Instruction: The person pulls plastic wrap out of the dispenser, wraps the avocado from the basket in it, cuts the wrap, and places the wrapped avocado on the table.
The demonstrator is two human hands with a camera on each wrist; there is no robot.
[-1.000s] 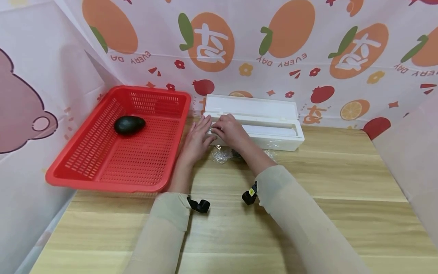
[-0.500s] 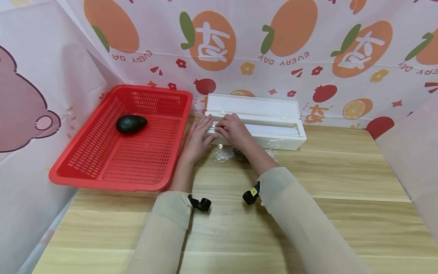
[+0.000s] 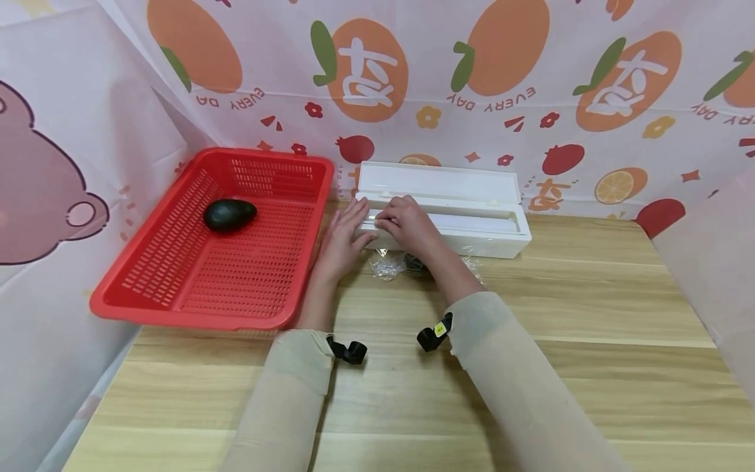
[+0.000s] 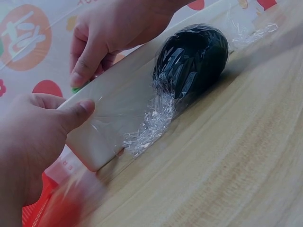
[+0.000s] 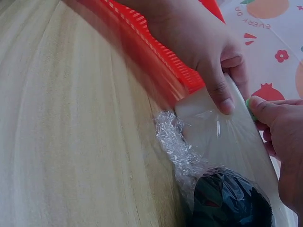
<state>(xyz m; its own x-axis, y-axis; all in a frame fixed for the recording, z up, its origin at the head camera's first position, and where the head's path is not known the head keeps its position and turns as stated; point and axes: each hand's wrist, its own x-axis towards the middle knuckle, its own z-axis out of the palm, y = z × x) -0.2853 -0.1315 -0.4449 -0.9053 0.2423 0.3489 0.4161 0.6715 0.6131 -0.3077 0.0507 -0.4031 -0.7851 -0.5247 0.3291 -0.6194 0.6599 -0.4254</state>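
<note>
A white cling-film dispenser box (image 3: 466, 213) lies open at the back of the wooden table. My left hand (image 3: 352, 221) grips its left end, thumb (image 4: 78, 113) pressed on the front face. My right hand (image 3: 389, 211) is beside it on the box's rail and pinches a small green slider cutter (image 5: 249, 103). A dark avocado wrapped in cling film (image 4: 194, 59) lies on the table just in front of the box, mostly hidden under my right wrist in the head view. The film (image 5: 218, 137) stretches from the box over it, with a crumpled bunch (image 3: 386, 265) at its left.
A red perforated basket (image 3: 177, 275) stands left of the box, holding a bare dark avocado (image 3: 230, 214). Patterned cloth walls close in the back and both sides. Bare wooden tabletop (image 3: 578, 367) spreads to the right and front.
Both hands stay at the box's left end. Only the head view has drifted slightly.
</note>
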